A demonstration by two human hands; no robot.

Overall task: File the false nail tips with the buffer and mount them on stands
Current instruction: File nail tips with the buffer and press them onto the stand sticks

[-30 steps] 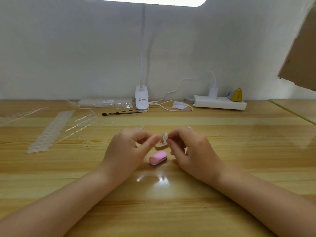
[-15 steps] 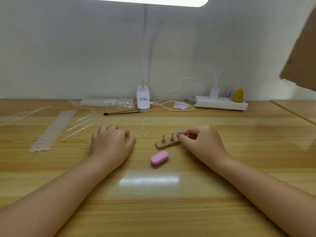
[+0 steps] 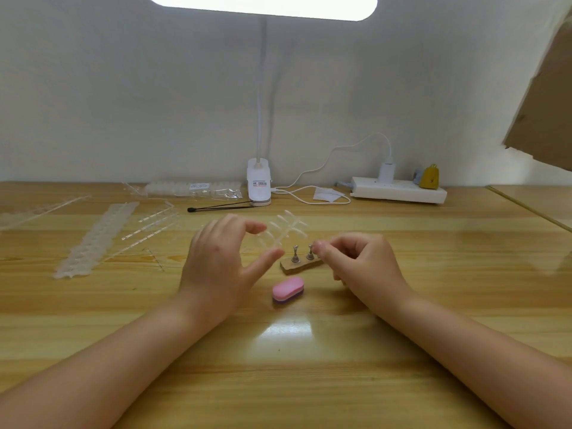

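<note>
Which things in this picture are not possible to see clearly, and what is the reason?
- Head view: what the right hand pinches; its curled fingers hide it.
- Head view: the right end of the wooden stand base; the right hand covers it.
- Head view: the clear nail tip sprue at the left hand; blurred, so touch is unclear.
- Head view: the bag label; too small.
</note>
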